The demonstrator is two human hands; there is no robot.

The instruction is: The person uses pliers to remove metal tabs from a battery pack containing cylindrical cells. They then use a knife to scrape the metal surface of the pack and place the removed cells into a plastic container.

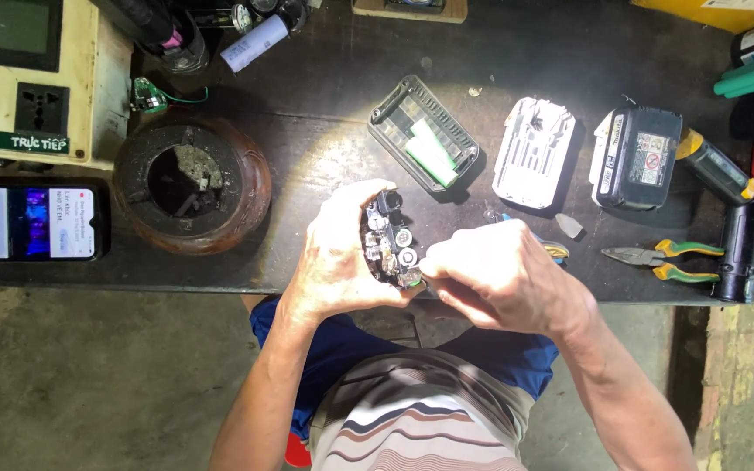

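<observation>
My left hand [335, 257] grips a black battery cell holder [390, 237] with round cell ends showing, held just above the near edge of the dark workbench [325, 122]. My right hand [495, 275] is closed and pinches at the lower end of that holder; a tool with blue and yellow handles [555, 250] pokes out behind its fingers, and I cannot tell whether the hand holds it. An open black battery case half [423, 133] with a green cell [430, 151] in it lies just beyond the hands.
A white case cover [534, 152] and a black battery pack [637, 157] lie to the right, then green-handled pliers [667, 261] and a black and yellow tool [730, 209]. A rusty round pot [192, 181], a lit phone [28, 222] and a socket box [32, 78] sit left.
</observation>
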